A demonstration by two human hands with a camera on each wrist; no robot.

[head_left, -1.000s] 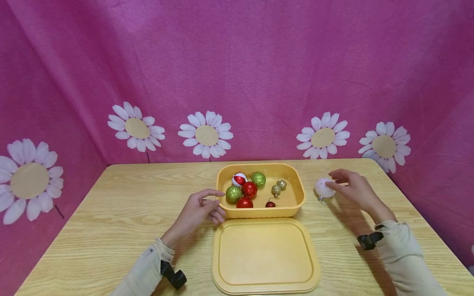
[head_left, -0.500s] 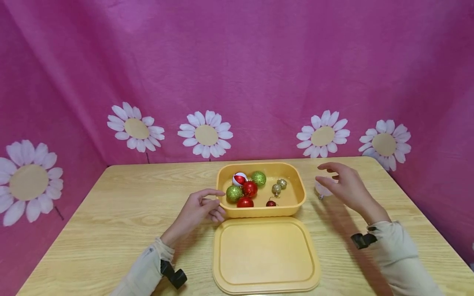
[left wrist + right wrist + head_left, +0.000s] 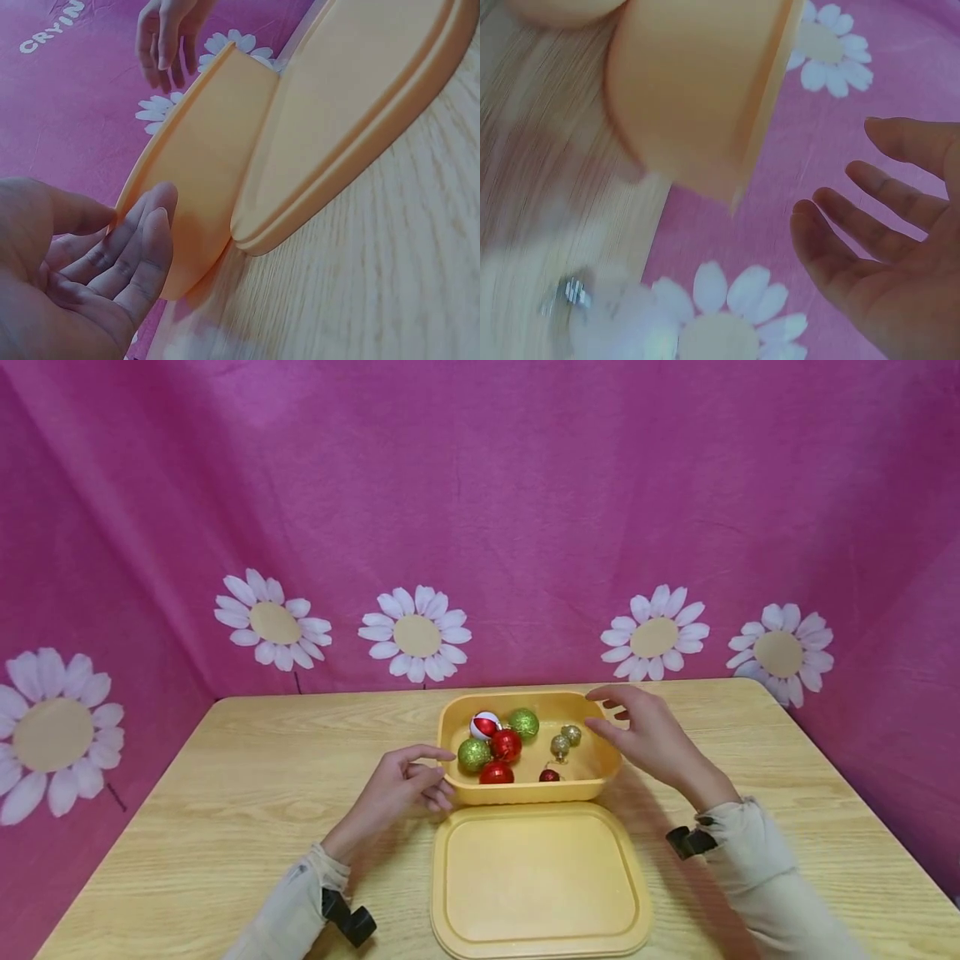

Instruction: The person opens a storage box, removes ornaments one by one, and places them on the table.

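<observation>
My right hand (image 3: 651, 739), fingers spread and holding nothing, hovers at the right end of the yellow plastic box (image 3: 480, 792). Loosely bent, my left hand (image 3: 401, 789) stays at the box's left end, one fingertip right at the rim. Inside the box lie Christmas baubles: two glittery green ones (image 3: 473, 754), larger red ones (image 3: 506, 745), a red-and-white one (image 3: 484, 725), two small gold ones (image 3: 560, 744) and a small dark red one (image 3: 549, 774). A pale white bauble (image 3: 611, 315) with a silver cap shows in the right wrist view; the right hand hides it in the head view.
The yellow lid (image 3: 540, 877) lies flat just in front of the box. Both rest on a light wooden table (image 3: 262, 777). Behind the table's far edge hangs a pink cloth (image 3: 525, 527) with white daisies.
My right hand has come away from the white bauble, leaving it on the table, and moved left to the box's right end. The left hand has stayed almost still.
</observation>
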